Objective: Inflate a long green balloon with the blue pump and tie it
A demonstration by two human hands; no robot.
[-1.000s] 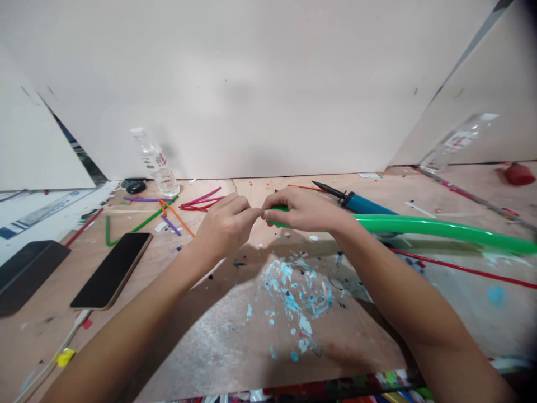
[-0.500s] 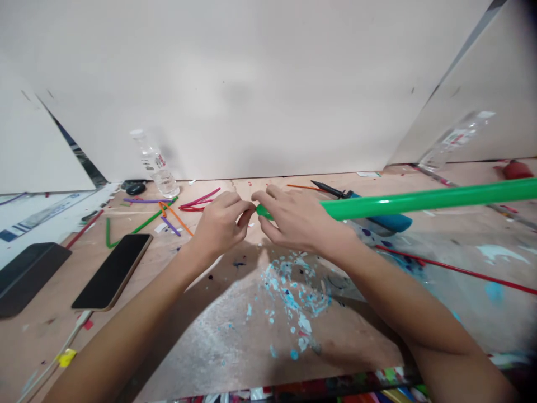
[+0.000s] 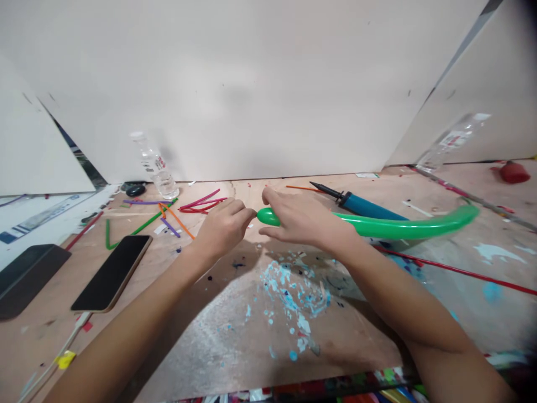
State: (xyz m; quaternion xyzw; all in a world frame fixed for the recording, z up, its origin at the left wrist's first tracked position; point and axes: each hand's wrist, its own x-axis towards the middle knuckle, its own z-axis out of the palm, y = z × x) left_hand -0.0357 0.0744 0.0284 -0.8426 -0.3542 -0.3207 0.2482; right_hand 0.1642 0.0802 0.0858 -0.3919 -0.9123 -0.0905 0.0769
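A long, inflated green balloon (image 3: 403, 228) stretches to the right, with a slight curve and a short limp tip at its far end. My left hand (image 3: 226, 225) is closed in a pinch at its narrow neck end, and the neck itself is mostly hidden by the fingers. Close beside it, my right hand (image 3: 300, 218) lies over the balloon, fingers above and thumb below, with the rounded green end showing between them. A blue hand pump (image 3: 371, 206) with a black nozzle lies just behind the balloon.
Thin uninflated balloons in red (image 3: 201, 202), orange and green lie left of my hands. A black phone (image 3: 112, 273) on a cable and a dark block (image 3: 31, 280) are further left. Water bottles (image 3: 157, 168) stand at the back. A red balloon (image 3: 457, 270) lies at right.
The green balloon's far part has swung down, and its end has come into view at the right. My right hand's fingers have shifted slightly, showing more of the balloon's near end.
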